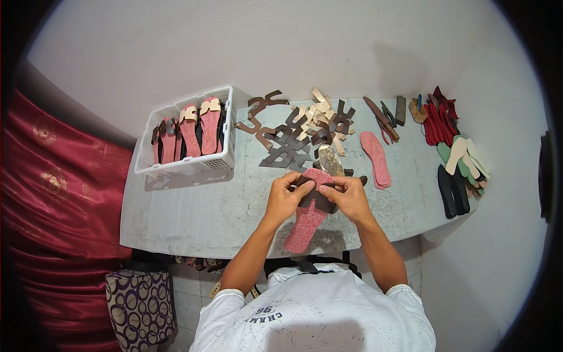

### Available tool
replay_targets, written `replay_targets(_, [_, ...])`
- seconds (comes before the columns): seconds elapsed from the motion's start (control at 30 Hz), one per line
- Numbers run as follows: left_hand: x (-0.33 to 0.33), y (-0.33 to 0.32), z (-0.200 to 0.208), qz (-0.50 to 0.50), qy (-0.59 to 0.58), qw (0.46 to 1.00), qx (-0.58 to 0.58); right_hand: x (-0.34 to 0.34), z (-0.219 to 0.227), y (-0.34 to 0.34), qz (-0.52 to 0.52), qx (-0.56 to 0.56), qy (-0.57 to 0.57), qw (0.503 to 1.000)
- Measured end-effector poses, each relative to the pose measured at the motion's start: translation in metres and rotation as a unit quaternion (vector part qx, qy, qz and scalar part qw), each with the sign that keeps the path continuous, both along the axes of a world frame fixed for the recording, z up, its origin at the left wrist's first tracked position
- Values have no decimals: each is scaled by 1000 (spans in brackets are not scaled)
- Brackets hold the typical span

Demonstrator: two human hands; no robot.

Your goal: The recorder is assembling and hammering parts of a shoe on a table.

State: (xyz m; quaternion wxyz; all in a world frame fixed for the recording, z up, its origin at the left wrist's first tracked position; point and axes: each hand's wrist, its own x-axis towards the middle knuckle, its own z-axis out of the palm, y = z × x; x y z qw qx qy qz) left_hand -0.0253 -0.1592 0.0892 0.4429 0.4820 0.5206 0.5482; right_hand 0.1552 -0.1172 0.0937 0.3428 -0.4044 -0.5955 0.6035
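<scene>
Near the front edge of the table, I hold a pink speckled sandal sole [306, 230] with a dark brown strap [317, 203] across its wider end. My left hand [284, 198] grips the strap's left side, its thumb pressing on top. On the opposite side my right hand [350, 199] pinches the strap, thumb likewise on top. Both hands are closed, and their fingertips under the sole are hidden. Just beyond the sole stands a worn, yellowish shoe last [330, 159], partly covered. A dark rod-like end [363, 180] shows beside my right hand.
A white plastic basket [196, 166] at the left holds finished-looking sandals. Cut straps [287, 139] in brown and cream lie heaped at the back. Pink insoles [376, 159], pliers [387, 130], red pieces [438, 120] and black soles [452, 192] are to the right.
</scene>
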Motion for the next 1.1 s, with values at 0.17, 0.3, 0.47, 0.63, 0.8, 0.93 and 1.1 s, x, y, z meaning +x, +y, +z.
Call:
replay_targets(0.17, [-4,4,0,-70,28,997,-31,12,3,4,53,-6,15,998])
replay_targets(0.3, [-2,7,5,-101,10,994,-26,20,2,14,108,-21,-6,994])
replay_targets(0.47, [5,9,1,-138,81,986,-53,24,3,16,170,-2,-3,985])
replay_targets(0.63, [4,16,-5,-132,50,987,-78,22,3,8,155,11,12,988])
replay_targets(0.8, [3,21,-3,-107,21,989,-97,31,-13,16,151,-31,14,988])
replay_targets(0.93, [4,26,-10,-158,-77,980,-92,34,-14,19,145,-34,61,987])
replay_targets(1.1, [17,24,-5,-79,-11,997,-13,43,-14,20,105,-14,96,990])
